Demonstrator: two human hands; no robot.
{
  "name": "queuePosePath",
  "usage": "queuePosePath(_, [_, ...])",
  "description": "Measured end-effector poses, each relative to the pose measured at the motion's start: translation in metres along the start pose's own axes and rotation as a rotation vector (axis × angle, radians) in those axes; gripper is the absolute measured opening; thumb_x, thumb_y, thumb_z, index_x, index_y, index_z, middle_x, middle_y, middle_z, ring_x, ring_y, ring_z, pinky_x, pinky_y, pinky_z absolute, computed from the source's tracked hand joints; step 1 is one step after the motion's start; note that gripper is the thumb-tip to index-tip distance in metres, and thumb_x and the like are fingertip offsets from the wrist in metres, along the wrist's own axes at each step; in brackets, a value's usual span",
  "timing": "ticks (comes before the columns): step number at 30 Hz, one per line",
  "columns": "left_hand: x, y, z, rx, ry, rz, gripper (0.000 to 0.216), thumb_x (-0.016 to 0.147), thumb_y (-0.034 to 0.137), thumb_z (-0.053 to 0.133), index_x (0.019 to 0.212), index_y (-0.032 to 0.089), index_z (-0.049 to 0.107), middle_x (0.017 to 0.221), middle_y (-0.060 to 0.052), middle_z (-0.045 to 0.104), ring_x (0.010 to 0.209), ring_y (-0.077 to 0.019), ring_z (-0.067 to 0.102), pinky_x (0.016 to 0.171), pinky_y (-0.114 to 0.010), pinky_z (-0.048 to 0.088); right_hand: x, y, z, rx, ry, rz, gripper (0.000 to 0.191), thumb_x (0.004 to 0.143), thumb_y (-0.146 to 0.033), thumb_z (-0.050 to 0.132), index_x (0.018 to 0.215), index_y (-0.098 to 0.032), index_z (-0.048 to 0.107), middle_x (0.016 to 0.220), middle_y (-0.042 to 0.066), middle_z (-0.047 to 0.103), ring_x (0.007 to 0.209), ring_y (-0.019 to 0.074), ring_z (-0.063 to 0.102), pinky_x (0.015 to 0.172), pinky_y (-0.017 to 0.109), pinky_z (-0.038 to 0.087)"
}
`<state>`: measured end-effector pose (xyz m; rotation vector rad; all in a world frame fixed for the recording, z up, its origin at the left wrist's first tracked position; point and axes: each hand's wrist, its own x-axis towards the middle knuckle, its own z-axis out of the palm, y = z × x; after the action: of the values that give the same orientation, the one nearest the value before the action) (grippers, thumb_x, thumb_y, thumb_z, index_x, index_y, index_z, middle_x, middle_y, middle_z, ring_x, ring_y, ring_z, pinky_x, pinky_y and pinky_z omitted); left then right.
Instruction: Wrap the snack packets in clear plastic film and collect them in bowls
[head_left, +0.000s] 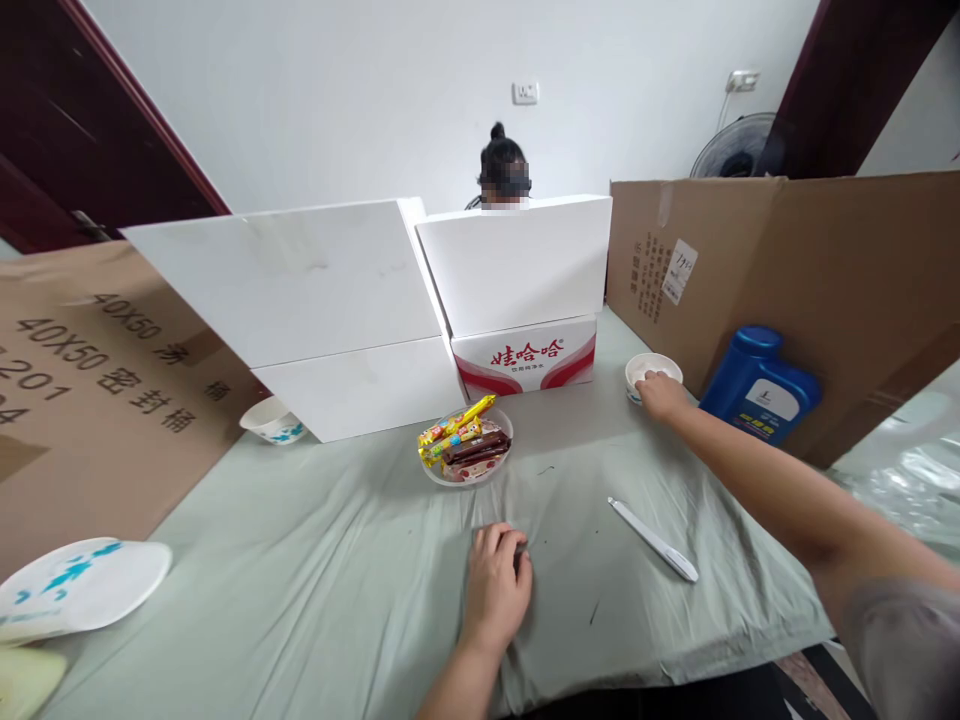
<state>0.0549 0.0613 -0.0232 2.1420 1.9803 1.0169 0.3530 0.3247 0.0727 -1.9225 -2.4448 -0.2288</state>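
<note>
My left hand (498,585) rests on the cloth in the middle, its fingers curled around a small dark brown piece (519,556) that is mostly hidden. Reaching far to the right, my right hand (661,396) is bent over the near rim of a white paper bowl (670,364); its fingertips are together and partly hidden. A clear round dish (502,468) stands ahead of my left hand. In it lie yellow-wrapped sticks (459,437) and dark brown wrapped bars (477,450). A white box cutter (654,541) lies between my arms.
White boxes (517,265) and a red-and-white carton (525,358) form a wall; a person (504,165) sits behind. Brown cardboard (697,260) and a blue bottle (761,385) stand right. At left are another paper bowl (274,420), a white lid-like piece (90,580) and more cardboard (112,390).
</note>
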Motion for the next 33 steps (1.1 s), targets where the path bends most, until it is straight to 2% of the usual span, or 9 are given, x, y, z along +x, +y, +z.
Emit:
queuePosePath(4, [0.000, 0.001, -0.001, -0.005, -0.018, -0.013, 0.017, 0.078, 0.008, 0.054, 0.087, 0.020, 0.061, 0.095, -0.006, 0.058, 0.092, -0.0232, 0.054, 0.081, -0.040, 0.049, 0.026, -0.009, 0.004, 0.122, 0.087, 0.055, 0.052, 0.087, -0.012, 0.049, 0.138, -0.012, 0.048, 0.140, 0.021, 0.044, 0.130, 0.0318, 0.040, 0.101, 0.042, 0.039])
queuePosePath(6, [0.000, 0.002, -0.002, -0.008, -0.029, -0.024, 0.017, 0.079, 0.007, 0.053, 0.086, 0.020, 0.061, 0.095, -0.006, 0.058, 0.092, -0.0230, 0.053, 0.081, -0.040, 0.048, 0.029, -0.023, 0.006, 0.190, 0.122, 0.013, 0.058, 0.085, -0.012, 0.052, 0.142, -0.012, 0.041, 0.147, 0.020, 0.036, 0.136, 0.0307, 0.034, 0.106, 0.041, 0.034])
queuePosePath(11, [0.002, 0.006, -0.003, -0.010, -0.043, -0.039, 0.017, 0.078, 0.006, 0.053, 0.085, 0.021, 0.059, 0.094, -0.005, 0.057, 0.092, -0.0223, 0.053, 0.082, -0.040, 0.047, -0.005, -0.093, 0.010, 0.346, 0.103, -0.330, 0.048, 0.091, -0.029, 0.053, 0.138, -0.021, 0.047, 0.127, 0.011, 0.059, 0.115, 0.0207, 0.056, 0.097, 0.034, 0.044])
queuePosePath(14, [0.003, 0.007, -0.003, -0.001, -0.049, -0.049, 0.017, 0.079, 0.006, 0.053, 0.084, 0.021, 0.059, 0.093, -0.004, 0.056, 0.092, -0.0225, 0.054, 0.081, -0.039, 0.047, -0.029, -0.144, 0.009, 0.484, 0.019, -0.606, 0.059, 0.088, -0.040, 0.058, 0.142, -0.024, 0.040, 0.118, 0.008, 0.065, 0.100, 0.0184, 0.063, 0.087, 0.031, 0.048])
queuePosePath(17, [0.003, 0.006, -0.003, -0.002, -0.057, -0.058, 0.016, 0.080, 0.007, 0.052, 0.084, 0.020, 0.060, 0.091, -0.004, 0.057, 0.091, -0.0226, 0.053, 0.081, -0.039, 0.047, -0.037, -0.182, 0.007, 0.478, -0.047, -0.597, 0.066, 0.087, -0.046, 0.059, 0.144, -0.024, 0.034, 0.118, 0.007, 0.066, 0.101, 0.0184, 0.064, 0.079, 0.026, 0.048])
queuePosePath(20, [0.003, 0.007, -0.003, -0.012, -0.050, -0.063, 0.015, 0.079, 0.007, 0.054, 0.082, 0.020, 0.060, 0.090, -0.004, 0.057, 0.091, -0.0226, 0.053, 0.081, -0.039, 0.047, -0.034, -0.197, 0.002, 0.431, -0.042, -0.580, 0.050, 0.090, -0.043, 0.056, 0.135, -0.025, 0.045, 0.118, 0.007, 0.066, 0.103, 0.0192, 0.064, 0.077, 0.025, 0.047])
queuePosePath(23, [0.002, 0.009, -0.004, -0.012, -0.044, -0.076, 0.015, 0.078, 0.006, 0.055, 0.080, 0.020, 0.060, 0.089, -0.004, 0.058, 0.092, -0.0226, 0.053, 0.082, -0.038, 0.047, -0.035, -0.186, -0.002, 0.370, -0.033, -0.571, 0.035, 0.091, -0.041, 0.053, 0.120, -0.023, 0.056, 0.113, 0.009, 0.067, 0.099, 0.0227, 0.065, 0.076, 0.028, 0.046])
queuePosePath(27, [0.001, 0.009, -0.004, -0.036, -0.011, -0.067, 0.016, 0.076, 0.004, 0.056, 0.081, 0.019, 0.060, 0.090, -0.005, 0.058, 0.092, -0.0220, 0.053, 0.083, -0.039, 0.048, -0.051, -0.132, 0.002, 0.314, -0.029, -0.480, 0.031, 0.092, -0.039, 0.048, 0.115, -0.020, 0.057, 0.109, 0.011, 0.068, 0.096, 0.0248, 0.065, 0.072, 0.031, 0.046])
queuePosePath(33, [0.002, 0.006, -0.002, -0.050, -0.002, -0.009, 0.018, 0.074, 0.004, 0.056, 0.084, 0.019, 0.059, 0.092, -0.005, 0.057, 0.093, -0.0221, 0.053, 0.083, -0.040, 0.047, -0.087, -0.025, 0.016, 0.331, -0.030, -0.025, 0.028, 0.088, -0.042, 0.051, 0.107, -0.022, 0.058, 0.096, 0.008, 0.070, 0.086, 0.0243, 0.065, 0.064, 0.030, 0.044])
